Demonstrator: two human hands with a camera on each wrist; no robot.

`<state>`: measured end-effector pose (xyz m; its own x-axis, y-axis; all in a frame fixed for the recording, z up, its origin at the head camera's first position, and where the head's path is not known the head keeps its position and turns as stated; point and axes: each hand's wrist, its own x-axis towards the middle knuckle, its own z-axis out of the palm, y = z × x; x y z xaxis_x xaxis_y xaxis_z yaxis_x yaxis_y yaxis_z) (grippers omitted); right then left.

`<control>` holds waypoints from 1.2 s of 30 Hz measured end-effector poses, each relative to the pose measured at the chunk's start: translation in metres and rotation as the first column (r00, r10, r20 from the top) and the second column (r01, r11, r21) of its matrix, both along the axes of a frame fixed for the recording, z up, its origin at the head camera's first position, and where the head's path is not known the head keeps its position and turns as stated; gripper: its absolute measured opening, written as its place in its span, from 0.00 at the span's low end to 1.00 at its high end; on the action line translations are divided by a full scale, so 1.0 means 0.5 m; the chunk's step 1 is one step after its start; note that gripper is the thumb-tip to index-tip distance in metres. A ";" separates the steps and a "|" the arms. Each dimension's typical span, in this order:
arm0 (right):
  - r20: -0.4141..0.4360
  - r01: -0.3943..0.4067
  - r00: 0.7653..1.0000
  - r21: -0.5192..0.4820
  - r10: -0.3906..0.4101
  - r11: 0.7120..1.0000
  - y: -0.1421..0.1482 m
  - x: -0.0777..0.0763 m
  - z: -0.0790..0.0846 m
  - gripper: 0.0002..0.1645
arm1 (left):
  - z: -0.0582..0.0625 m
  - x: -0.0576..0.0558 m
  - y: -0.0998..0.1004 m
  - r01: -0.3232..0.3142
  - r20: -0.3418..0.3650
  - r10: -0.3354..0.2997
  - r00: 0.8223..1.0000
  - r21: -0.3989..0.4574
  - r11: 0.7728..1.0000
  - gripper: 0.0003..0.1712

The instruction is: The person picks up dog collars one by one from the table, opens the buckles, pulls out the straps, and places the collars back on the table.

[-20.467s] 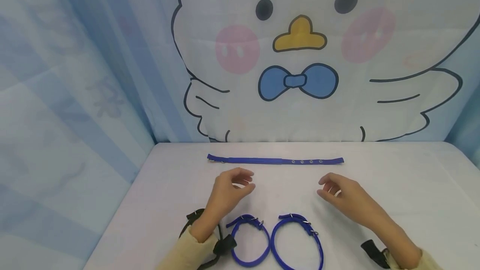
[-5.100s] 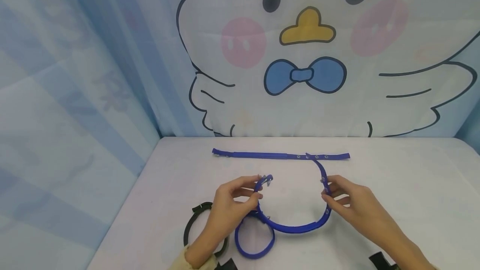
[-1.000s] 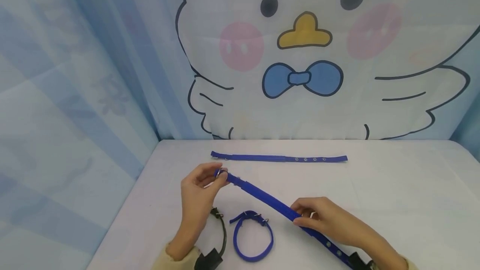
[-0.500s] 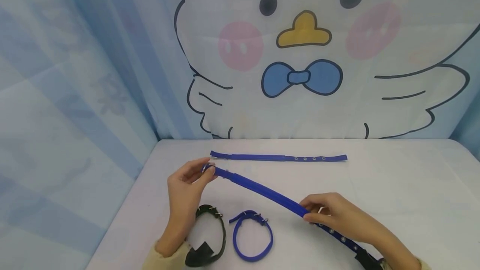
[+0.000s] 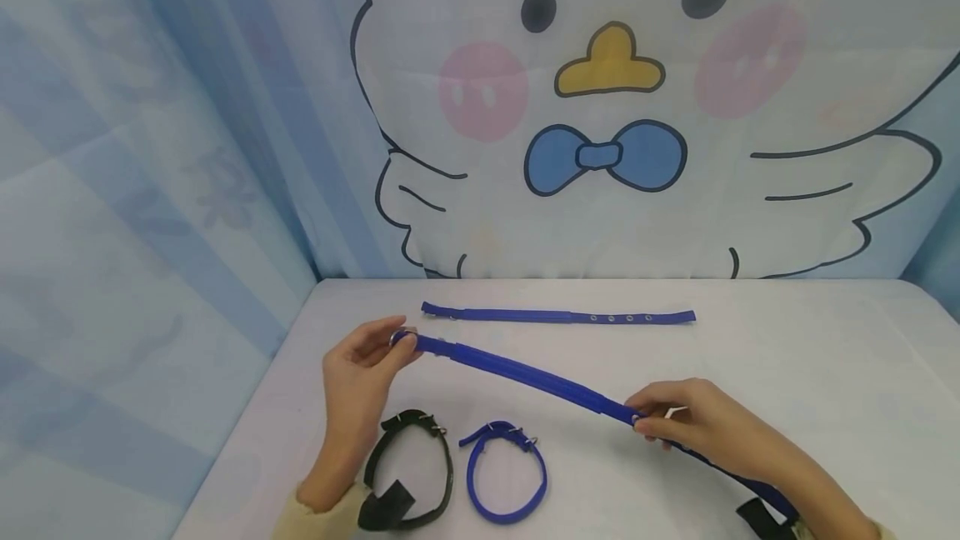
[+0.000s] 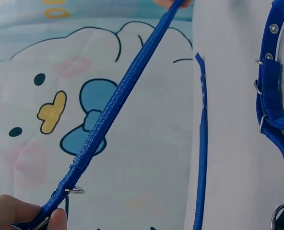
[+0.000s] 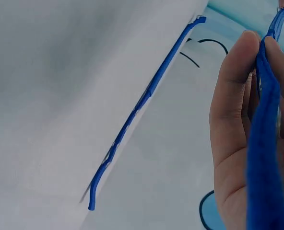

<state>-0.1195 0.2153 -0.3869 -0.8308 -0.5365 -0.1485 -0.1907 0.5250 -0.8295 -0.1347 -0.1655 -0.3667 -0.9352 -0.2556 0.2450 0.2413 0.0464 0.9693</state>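
A blue collar [image 5: 525, 375], unbuckled, stretches above the table between both hands, sloping down to the right. My left hand [image 5: 360, 382] pinches its buckle end between thumb and fingers; a metal ring [image 6: 76, 190] hangs near there in the left wrist view. Farther along, my right hand [image 5: 712, 427] pinches the strap where the padded part gives way to the eyelets. The free end [image 7: 266, 177] runs back past the right palm and wrist. Behind, a second blue collar [image 5: 517, 316] lies flat and straight near the table's far edge.
In front of the left hand lie a buckled dark green collar [image 5: 448, 473], partly overlapped by a black wrist strap [image 5: 386, 507], and a smaller buckled blue collar [image 5: 545, 477]. A cartoon-printed curtain [image 5: 600, 232] hangs behind the white table [image 5: 825, 373].
Earlier the held collar lay buckled in a loop; it is now undone and drawn straight. Over the last second the left hand moved left and the right hand slid rightward along the strap.
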 end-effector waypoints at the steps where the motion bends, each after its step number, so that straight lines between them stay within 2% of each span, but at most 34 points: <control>1: -0.002 0.005 1.000 0.007 -0.005 1.000 0.004 0.000 0.000 0.20 | -0.001 -0.001 -0.002 -0.003 0.003 0.003 1.000 -0.005 1.000 0.14; 8: -0.012 0.057 0.998 0.067 -0.056 0.996 0.035 -0.001 0.000 0.20 | -0.003 -0.008 -0.015 -0.027 0.039 0.028 0.999 -0.019 0.999 0.13; 16: -0.034 0.072 0.997 0.097 -0.069 0.993 0.073 -0.008 0.007 0.19 | -0.006 -0.019 -0.031 -0.044 0.067 0.044 0.997 0.007 0.999 0.14; 22: -0.033 0.101 0.995 0.112 -0.098 0.989 0.097 -0.016 0.006 0.20 | -0.010 -0.025 -0.050 -0.063 0.125 0.060 0.990 0.020 0.998 0.15; 30: -0.065 0.162 0.986 0.165 -0.153 0.973 0.128 -0.027 0.009 0.18 | -0.011 -0.029 -0.060 -0.058 0.200 0.056 0.978 0.008 0.998 0.16; 36: -0.093 0.233 0.971 0.203 -0.218 0.951 0.152 -0.033 0.007 0.18 | -0.019 -0.037 -0.069 -0.052 0.210 0.046 0.977 0.023 0.998 0.16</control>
<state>-0.1360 0.2911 -0.3837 -0.9387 -0.2962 -0.1762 -0.0995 0.7224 -0.6843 -0.1533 -0.1997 -0.3763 -0.9513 -0.3059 0.0371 0.0308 0.0252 0.9992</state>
